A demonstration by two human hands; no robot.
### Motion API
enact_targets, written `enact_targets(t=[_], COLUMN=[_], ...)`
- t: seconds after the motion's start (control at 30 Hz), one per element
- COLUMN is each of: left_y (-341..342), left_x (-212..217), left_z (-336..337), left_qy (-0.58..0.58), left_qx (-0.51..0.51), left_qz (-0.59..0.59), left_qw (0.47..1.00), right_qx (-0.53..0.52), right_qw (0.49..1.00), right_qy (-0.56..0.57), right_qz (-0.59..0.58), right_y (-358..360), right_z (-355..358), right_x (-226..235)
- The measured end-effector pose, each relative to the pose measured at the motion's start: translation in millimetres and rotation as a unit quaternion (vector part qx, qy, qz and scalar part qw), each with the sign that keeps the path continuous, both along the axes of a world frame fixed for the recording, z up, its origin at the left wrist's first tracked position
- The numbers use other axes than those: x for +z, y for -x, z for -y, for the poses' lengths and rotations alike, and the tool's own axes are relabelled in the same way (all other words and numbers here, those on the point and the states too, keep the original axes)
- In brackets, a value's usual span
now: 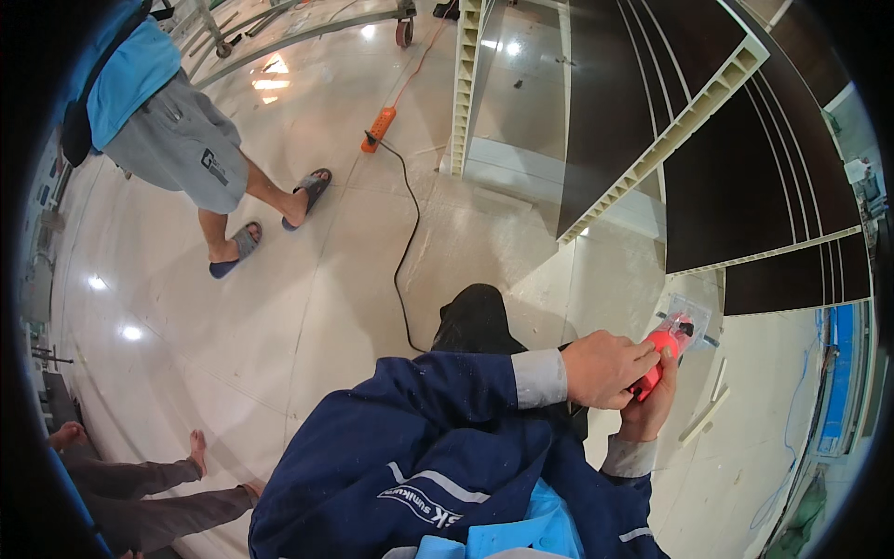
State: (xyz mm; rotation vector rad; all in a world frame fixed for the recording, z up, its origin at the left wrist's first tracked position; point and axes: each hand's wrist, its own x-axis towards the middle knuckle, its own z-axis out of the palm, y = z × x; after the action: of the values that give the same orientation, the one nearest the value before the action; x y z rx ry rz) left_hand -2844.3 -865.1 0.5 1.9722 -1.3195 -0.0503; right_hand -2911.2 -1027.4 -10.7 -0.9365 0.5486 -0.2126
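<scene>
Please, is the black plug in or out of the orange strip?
In, it appears: the plug sits at the near end of the strip, and its black cord runs from there across the floor.

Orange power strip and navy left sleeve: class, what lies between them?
The head view shows a black cord curving over pale floor tiles from the power strip toward the left sleeve.

the navy jacket (363,456) has pale grey cuffs (540,377) and white stripes (454,487).
</scene>
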Motion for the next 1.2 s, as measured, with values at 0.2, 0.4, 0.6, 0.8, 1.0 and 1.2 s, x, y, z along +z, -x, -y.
enact_targets(t=[0.2, 0.4, 0.6, 0.8, 1.0, 1.2], left_y=[7.6, 3.7, -3.9, 0.4, 3.4, 2.1], left_x=[-5.8, -3.7, -14.5, -29.8, -36.5, -36.2], left_z=[-0.6, -11.4, -9.2, -0.5, 4.4, 11.6], left_qy=[0.031, -0.018, 0.043, 0.089, 0.135, 0.165], left_qx=[0.021, -0.019, -0.038, -0.062, -0.045, -0.087], left_qz=[-0.002, -0.052, -0.149, -0.252, -0.292, -0.333], left_qw=[0.999, 0.998, 0.987, 0.962, 0.946, 0.924], right_qx=[-0.018, -0.043, -0.026, -0.044, -0.020, -0.047], right_qw=[0.999, 0.999, 0.999, 0.998, 0.996, 0.990], right_qy=[-0.025, 0.000, -0.003, 0.010, -0.004, -0.068], right_qz=[0.021, 0.001, 0.034, 0.043, 0.084, 0.114], right_y=[3.6, 6.5, 9.5, 13.4, 14.5, 4.3], right_z=[-5.6, -8.5, -10.5, 2.6, -1.3, 2.1], right_x=[-3.3, -6.3, -0.1, -19.4, -10.8, 0.0])
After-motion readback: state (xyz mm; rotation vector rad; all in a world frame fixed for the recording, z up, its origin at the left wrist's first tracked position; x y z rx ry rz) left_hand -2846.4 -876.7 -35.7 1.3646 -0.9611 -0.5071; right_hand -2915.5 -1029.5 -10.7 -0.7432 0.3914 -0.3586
